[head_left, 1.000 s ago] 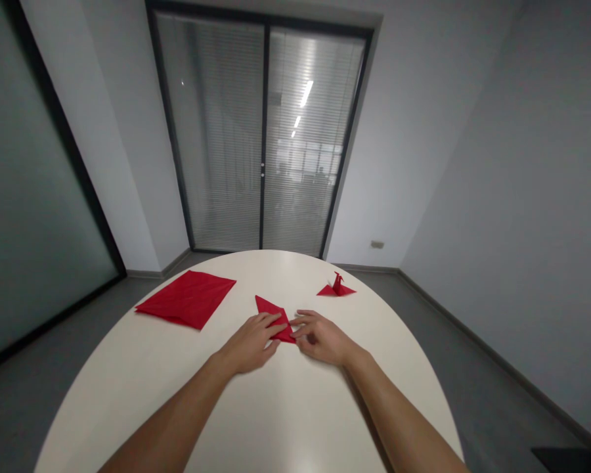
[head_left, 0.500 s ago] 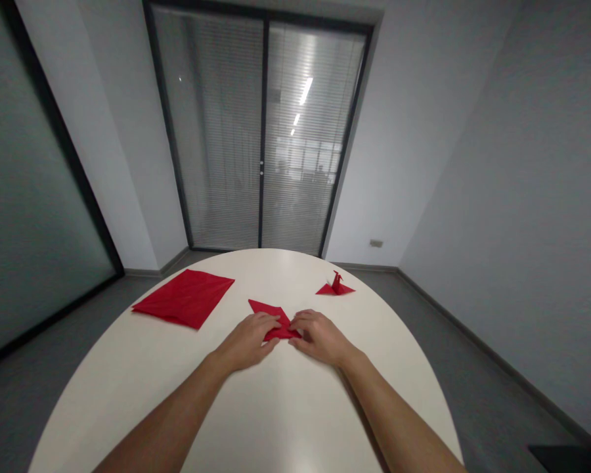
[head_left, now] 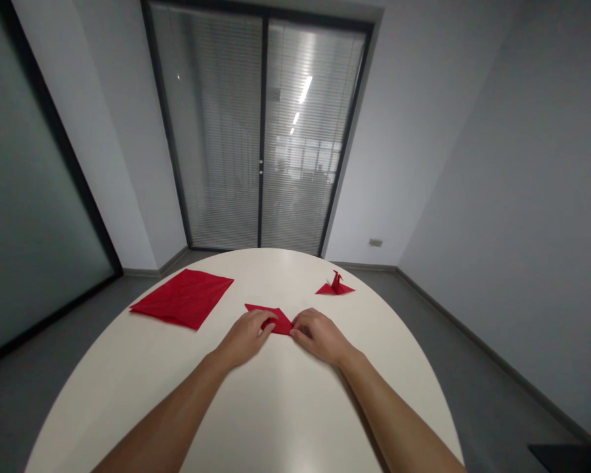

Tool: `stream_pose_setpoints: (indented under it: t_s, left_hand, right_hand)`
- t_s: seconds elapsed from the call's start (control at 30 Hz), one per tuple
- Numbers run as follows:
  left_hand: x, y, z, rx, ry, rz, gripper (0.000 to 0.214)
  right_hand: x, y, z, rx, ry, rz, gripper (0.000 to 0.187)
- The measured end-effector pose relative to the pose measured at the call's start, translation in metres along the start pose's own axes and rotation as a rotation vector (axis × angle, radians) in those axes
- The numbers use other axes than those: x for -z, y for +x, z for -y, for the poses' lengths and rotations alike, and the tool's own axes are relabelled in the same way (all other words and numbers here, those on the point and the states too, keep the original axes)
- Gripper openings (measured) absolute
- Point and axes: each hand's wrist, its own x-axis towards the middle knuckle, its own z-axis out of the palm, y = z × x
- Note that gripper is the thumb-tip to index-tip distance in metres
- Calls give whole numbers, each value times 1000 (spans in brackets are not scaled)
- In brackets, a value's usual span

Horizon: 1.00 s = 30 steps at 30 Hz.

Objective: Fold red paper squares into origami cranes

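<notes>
A small piece of folded red paper (head_left: 282, 322) lies on the table between my hands, with a pointed flap sticking out at its upper left. My left hand (head_left: 245, 337) covers the paper's left part, fingers curled over it and thumb close to its near edge. At the right corner, my right hand (head_left: 321, 336) pinches the paper between thumb and fingers. The undersides of the fingers on both hands are hidden.
The round white table (head_left: 256, 420) carries a stack of red paper sheets (head_left: 184, 299) at the left. A finished red origami crane (head_left: 335, 286) stands near the far right edge. Beyond the table is a glazed door with blinds (head_left: 217, 164).
The folded paper has turned slightly and lies flatter, its near edge drawn away from me. My left hand has shifted a little left; the right pinches the paper's corner.
</notes>
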Motion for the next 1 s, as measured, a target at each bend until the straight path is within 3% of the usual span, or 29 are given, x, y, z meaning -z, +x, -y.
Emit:
stream_pose_setpoints:
  t_s: [0.17, 0.3, 0.5, 0.77, 1.0]
  left_hand:
    - [-4, 1, 4, 61, -2, -7, 35]
    - [-6, 1, 5, 65, 1, -10, 37]
    - [-9, 1, 5, -17, 19, -36, 30]
    - [-8, 2, 0, -35, 199, 29, 35]
    - [-3, 1, -10, -128, 311, 68, 34]
  right_hand:
    - [-9, 1, -1, -66, 12, -10, 9]
    - [-11, 0, -5, -41, 51, -11, 18]
    - [-11, -2, -7, 4, 49, 2, 26]
    - [-9, -3, -5, 81, 31, 35, 27]
    - [-1, -2, -1, 167, 30, 118, 32]
